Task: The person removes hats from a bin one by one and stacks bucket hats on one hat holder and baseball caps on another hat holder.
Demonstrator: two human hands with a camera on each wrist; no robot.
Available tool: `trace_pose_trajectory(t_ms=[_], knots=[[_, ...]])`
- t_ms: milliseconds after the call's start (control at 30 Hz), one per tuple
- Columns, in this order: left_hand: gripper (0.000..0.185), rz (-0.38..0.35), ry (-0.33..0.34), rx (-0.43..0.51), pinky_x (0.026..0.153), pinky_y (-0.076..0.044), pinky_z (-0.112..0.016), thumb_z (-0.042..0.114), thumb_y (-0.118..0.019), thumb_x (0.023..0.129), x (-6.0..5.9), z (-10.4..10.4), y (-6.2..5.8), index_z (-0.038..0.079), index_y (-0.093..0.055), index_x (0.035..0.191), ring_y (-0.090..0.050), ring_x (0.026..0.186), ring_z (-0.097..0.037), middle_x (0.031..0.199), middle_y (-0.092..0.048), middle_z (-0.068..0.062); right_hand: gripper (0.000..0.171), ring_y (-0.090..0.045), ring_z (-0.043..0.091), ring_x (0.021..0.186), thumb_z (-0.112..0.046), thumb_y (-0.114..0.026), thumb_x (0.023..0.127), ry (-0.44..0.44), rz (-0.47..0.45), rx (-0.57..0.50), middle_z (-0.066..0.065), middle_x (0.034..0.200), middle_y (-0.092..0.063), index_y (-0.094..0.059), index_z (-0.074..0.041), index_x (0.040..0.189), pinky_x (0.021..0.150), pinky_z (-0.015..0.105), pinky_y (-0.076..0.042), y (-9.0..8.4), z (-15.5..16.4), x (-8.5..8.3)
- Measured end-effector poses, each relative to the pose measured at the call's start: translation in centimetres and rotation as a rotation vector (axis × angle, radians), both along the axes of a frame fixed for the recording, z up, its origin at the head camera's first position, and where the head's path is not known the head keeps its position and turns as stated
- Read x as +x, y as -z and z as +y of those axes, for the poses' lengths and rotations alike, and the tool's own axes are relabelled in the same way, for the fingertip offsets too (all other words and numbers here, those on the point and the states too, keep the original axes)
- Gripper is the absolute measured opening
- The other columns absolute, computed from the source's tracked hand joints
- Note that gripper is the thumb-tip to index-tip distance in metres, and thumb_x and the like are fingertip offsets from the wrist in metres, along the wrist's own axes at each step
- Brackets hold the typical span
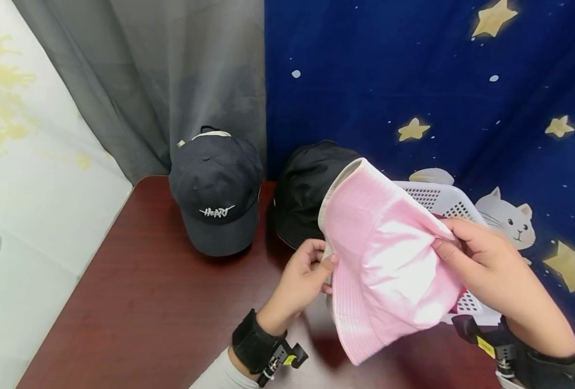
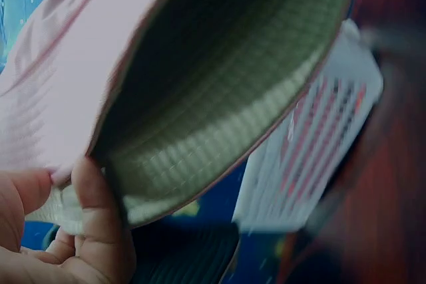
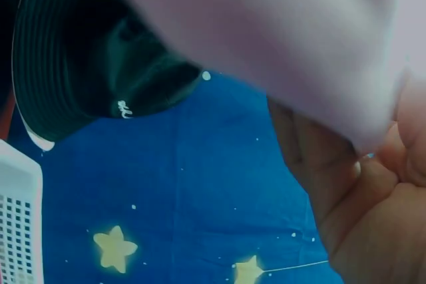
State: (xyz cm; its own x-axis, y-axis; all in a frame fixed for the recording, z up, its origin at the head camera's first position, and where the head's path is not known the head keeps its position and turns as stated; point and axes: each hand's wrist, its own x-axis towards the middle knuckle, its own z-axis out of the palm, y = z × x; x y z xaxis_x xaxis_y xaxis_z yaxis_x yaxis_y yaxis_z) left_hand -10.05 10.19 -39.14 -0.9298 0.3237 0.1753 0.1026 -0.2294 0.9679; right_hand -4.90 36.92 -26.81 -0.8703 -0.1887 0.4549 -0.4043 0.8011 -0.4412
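Left hand point(image 1: 303, 275) is reaching toward one o'clock, fingers pinching; right hand point(image 1: 482, 254) is reaching toward ten o'clock, fingers pinching

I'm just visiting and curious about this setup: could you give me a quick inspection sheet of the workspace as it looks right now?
Surface: dark red-brown wooden table, glossy.
Job's things: pink fabric bucket hat with pale lining, held up above the table between both hands.
Clutter: navy baseball cap with white lettering and black bucket hat at the back of the table; white perforated plastic basket behind the pink hat.
Grippers: left hand pinches the hat's brim; right hand grips its other side.
Cables: nothing seen; black wrist straps only.
Surroundings: grey curtain, blue star-and-cat cloth.
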Motion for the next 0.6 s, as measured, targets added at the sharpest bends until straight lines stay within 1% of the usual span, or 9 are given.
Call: trace_pose_trajectory(t_ms=[67,133,233,333,400,500,600], knots=[[0.033,0.047,-0.046,-0.038,0.052,-0.055,-0.027,0.011,-0.064,0.098,-0.1,-1.0,-0.1,0.001,-0.047,0.124,-0.060,0.067,-0.014,0.098,-0.058,-0.011,0.028,-0.052,0.004,0.076,0.001,-0.069,0.088,0.008,-0.010,-0.031,-0.010,0.091,-0.062,-0.069,-0.014,0.112,0.059,0.015,-0.041,0.4,-0.1,0.0],[0.035,0.093,-0.100,-0.091,0.054,-0.057,-0.030,0.014,-0.065,0.097,-0.1,-2.0,-0.2,0.004,-0.045,0.124,-0.062,0.068,-0.015,0.100,-0.057,-0.013,0.029,-0.053,0.005,0.075,0.002,-0.069,0.088,0.007,-0.010,-0.059,-0.010,0.092,-0.062,-0.069,-0.012,0.113,0.060,0.014,-0.043,0.8,-0.4,0.0],[0.033,0.145,-0.146,-0.147,0.055,-0.058,-0.034,0.015,-0.067,0.096,0.2,-3.1,-0.5,0.003,-0.047,0.120,-0.065,0.067,-0.017,0.101,-0.056,-0.016,0.028,-0.054,0.005,0.075,0.002,-0.068,0.089,0.007,-0.004,-0.086,-0.009,0.093,-0.062,-0.068,-0.010,0.115,0.064,0.012,-0.045,1.3,-1.1,-0.2],[0.032,0.188,-0.166,-0.198,0.056,-0.058,-0.033,0.015,-0.066,0.096,0.5,-3.6,-0.5,0.001,-0.052,0.121,-0.065,0.066,-0.017,0.105,-0.057,-0.017,0.027,-0.055,0.005,0.074,0.002,-0.068,0.089,0.011,0.019,-0.100,-0.007,0.092,-0.063,-0.068,-0.009,0.114,0.065,0.011,-0.046,2.2,-1.6,-0.2],[0.029,0.210,-0.174,-0.231,0.056,-0.057,-0.030,0.014,-0.066,0.097,0.5,-3.8,-0.4,0.000,-0.057,0.120,-0.063,0.065,-0.016,0.110,-0.054,-0.015,0.026,-0.056,0.005,0.073,0.001,-0.068,0.089,0.017,0.021,-0.114,-0.006,0.090,-0.064,-0.068,-0.009,0.113,0.063,0.011,-0.048,2.9,-1.9,-0.1],[0.020,0.226,-0.186,-0.238,0.055,-0.056,-0.028,0.013,-0.066,0.096,0.5,-4.0,0.0,0.001,-0.063,0.112,-0.062,0.063,-0.016,0.107,-0.054,-0.013,0.027,-0.059,0.007,0.068,0.002,-0.068,0.089,0.008,0.002,-0.142,-0.005,0.088,-0.064,-0.067,-0.008,0.114,0.060,0.014,-0.050,3.7,-2.1,0.1],[0.012,0.231,-0.196,-0.237,0.056,-0.054,-0.025,0.010,-0.067,0.095,0.5,-4.3,0.4,0.002,-0.066,0.104,-0.059,0.061,-0.015,0.100,-0.053,-0.011,0.027,-0.061,0.009,0.065,0.002,-0.068,0.090,0.010,-0.017,-0.157,-0.005,0.087,-0.065,-0.067,-0.008,0.115,0.058,0.017,-0.053,4.4,-2.4,0.3]])
